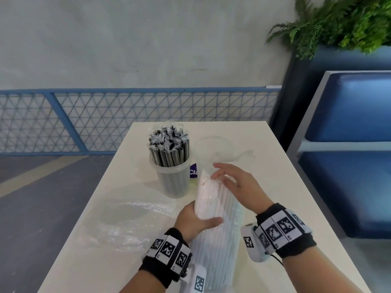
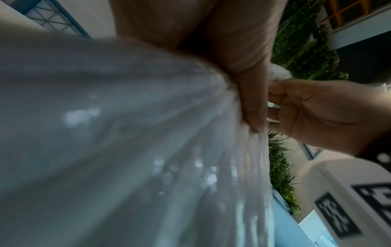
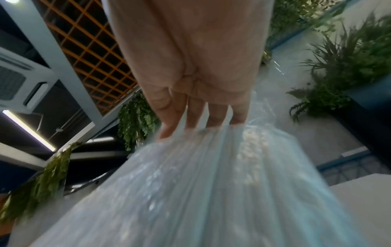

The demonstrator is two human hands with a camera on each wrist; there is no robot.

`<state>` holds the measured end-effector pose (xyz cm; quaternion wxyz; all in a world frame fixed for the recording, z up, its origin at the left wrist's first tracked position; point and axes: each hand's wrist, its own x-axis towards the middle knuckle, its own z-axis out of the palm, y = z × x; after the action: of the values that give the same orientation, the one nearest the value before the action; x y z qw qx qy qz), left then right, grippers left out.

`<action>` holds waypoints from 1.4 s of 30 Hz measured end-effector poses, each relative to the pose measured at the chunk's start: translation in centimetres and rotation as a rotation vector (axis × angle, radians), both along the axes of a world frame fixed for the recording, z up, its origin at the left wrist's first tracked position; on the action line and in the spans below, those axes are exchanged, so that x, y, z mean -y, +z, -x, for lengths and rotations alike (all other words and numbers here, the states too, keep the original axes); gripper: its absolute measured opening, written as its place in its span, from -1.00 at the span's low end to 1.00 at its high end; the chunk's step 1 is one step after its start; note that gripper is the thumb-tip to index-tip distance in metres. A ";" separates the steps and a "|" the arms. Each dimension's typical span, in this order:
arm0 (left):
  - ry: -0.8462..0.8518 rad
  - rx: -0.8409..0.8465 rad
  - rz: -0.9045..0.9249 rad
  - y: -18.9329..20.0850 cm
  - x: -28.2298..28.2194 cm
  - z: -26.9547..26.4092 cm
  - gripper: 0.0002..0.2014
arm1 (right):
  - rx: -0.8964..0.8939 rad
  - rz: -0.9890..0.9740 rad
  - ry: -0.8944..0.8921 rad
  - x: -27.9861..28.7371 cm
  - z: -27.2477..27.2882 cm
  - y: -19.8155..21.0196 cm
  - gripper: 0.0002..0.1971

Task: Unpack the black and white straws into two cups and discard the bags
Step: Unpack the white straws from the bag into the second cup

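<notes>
A clear cup (image 1: 174, 179) full of black straws (image 1: 169, 144) stands at the middle of the white table (image 1: 281, 176). Right of it an empty clear cup (image 1: 213, 148) stands behind a long bag of white straws (image 1: 218, 210). My left hand (image 1: 196, 222) grips the bag's middle, thumb across the front. My right hand (image 1: 234, 183) holds the bag near its top end, fingers curled on the plastic. The left wrist view shows the bag (image 2: 127, 133) close up, my left hand (image 2: 249, 100) on it and my right hand (image 2: 317, 113) pinching plastic. In the right wrist view my right hand (image 3: 201, 75) reaches over the bag (image 3: 211, 183).
A flat empty plastic bag (image 1: 131, 218) lies on the table's left side. A small purple label (image 1: 193, 172) shows between the cups. A blue bench (image 1: 349, 170) stands right of the table, a blue mesh fence (image 1: 127, 115) behind it, and plants (image 1: 342, 22) above.
</notes>
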<state>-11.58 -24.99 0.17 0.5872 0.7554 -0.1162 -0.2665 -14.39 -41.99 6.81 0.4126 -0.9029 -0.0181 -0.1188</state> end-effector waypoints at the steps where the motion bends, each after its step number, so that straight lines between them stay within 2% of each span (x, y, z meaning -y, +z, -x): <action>1: -0.015 0.002 -0.007 0.2 -0.1 0.2 -0.46 | 0.011 -0.004 -0.030 0.2 -0.3 0.2 -0.74; 4: -0.066 0.061 -0.033 1.4 -0.7 0.5 -0.41 | 0.027 -0.077 -0.138 1.3 -0.7 1.7 -0.72; 8: -0.100 0.265 -0.081 5.2 -1.3 0.1 -0.46 | -0.004 -0.053 0.032 2.6 0.5 5.2 -0.75; 11: -0.119 0.434 -0.114 8.3 -1.3 -0.7 -0.44 | 0.052 -0.138 0.098 2.9 1.3 7.5 -0.78; 15: -0.150 0.579 -0.143 11.3 -1.7 -2.1 -0.39 | 0.193 -0.152 -0.031 3.0 0.9 7.9 -0.73; 17: -0.187 0.622 -0.210 11.8 -2.2 -3.3 -0.38 | 0.193 -0.170 -0.052 2.5 0.5 7.2 -0.74; 22: -0.243 0.520 -0.288 8.6 -4.0 -6.1 -0.34 | 0.066 -0.072 0.011 0.6 -0.2 3.7 -0.62; 28: -0.178 0.354 -0.179 3.9 -5.2 -7.4 -0.20 | -0.059 0.023 0.030 -1.9 -1.9 1.9 -0.39; 33: -0.137 0.282 -0.064 2.4 -5.9 -7.8 -0.19 | -0.077 0.241 0.011 -3.4 -3.2 2.4 -0.34; 37: -0.101 0.251 -0.014 1.6 -6.7 -7.7 -0.30 | -0.028 0.645 0.069 -5.2 -3.8 2.7 -0.29; 40: -0.071 0.241 0.013 1.2 -7.2 -7.9 -0.31 | -0.062 0.576 -0.001 -6.1 -4.5 2.5 -0.26; 42: -0.054 0.229 0.022 0.9 -7.4 -7.9 -0.31 | -0.077 0.509 -0.011 -6.6 -4.8 2.6 -0.32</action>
<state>-3.63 -17.57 1.11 0.5709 0.7711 -0.2056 -0.1928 -9.59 -35.42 9.41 0.1719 -0.9816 -0.0267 -0.0782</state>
